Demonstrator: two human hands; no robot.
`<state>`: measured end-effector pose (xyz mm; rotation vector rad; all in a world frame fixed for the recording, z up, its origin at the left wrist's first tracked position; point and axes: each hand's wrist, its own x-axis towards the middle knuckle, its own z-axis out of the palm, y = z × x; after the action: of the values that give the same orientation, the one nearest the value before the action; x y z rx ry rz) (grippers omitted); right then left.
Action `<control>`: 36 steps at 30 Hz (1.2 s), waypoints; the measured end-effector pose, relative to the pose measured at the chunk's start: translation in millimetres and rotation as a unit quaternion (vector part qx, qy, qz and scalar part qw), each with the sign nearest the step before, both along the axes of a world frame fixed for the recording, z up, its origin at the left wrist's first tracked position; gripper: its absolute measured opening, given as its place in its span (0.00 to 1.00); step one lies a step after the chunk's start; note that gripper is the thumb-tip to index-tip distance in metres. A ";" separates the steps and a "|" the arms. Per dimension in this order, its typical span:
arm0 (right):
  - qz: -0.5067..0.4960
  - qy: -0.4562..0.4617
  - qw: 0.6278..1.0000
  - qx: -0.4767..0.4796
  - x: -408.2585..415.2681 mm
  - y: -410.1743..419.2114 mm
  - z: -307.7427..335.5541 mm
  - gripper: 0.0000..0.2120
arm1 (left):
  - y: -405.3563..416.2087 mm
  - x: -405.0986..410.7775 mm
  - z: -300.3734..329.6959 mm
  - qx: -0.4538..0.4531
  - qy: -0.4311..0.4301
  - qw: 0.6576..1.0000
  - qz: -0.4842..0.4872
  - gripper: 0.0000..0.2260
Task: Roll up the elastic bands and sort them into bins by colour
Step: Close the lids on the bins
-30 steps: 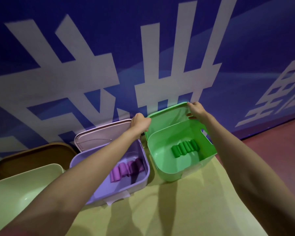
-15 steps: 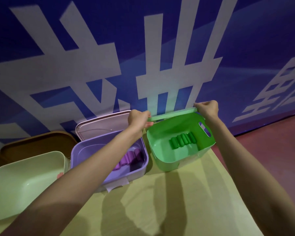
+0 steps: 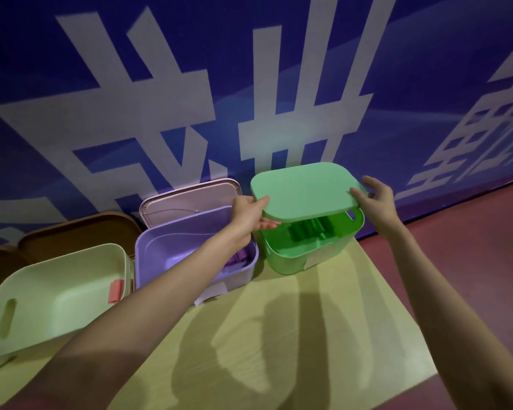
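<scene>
Large white characters on the blue wall banner [image 3: 249, 84], cropped, unreadable.

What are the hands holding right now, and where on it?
Both hold the green lid above the green bin: left hand grips its left edge, right hand its right edge.

Three open bins stand on the counter [image 3: 279, 335]: a pale green bin [image 3: 57, 291] at 9 o'clock, a purple bin [image 3: 172, 250], a green bin [image 3: 282, 258] at 1 o'clock. Three lids show: a green lid [image 3: 302, 187], a pink lid [image 3: 187, 199], a brown lid [image 3: 77, 232]. Two hands [image 3: 246, 216] [image 3: 378, 199] are in view.
</scene>
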<state>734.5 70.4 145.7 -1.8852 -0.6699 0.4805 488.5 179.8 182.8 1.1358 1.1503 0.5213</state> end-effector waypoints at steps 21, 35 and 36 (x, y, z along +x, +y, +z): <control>-0.041 -0.008 0.999 -0.005 -26.9 -15.5 -51.2 0.18 | -41.7 -5.0 -39.1 0.163 0.221 0.956 -0.104 0.12; -0.016 -0.047 0.998 -0.027 -31.6 -10.6 -55.9 0.19 | -37.9 9.9 -32.2 0.184 0.373 0.891 -0.183 0.17; -0.016 -0.047 0.998 -0.029 -31.1 -10.5 -56.5 0.19 | -37.5 10.5 -32.5 0.180 0.371 0.892 -0.183 0.18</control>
<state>703.4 59.9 89.3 -1.9801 -0.6932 0.3956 499.0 142.2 150.3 1.9296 1.4616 -0.0255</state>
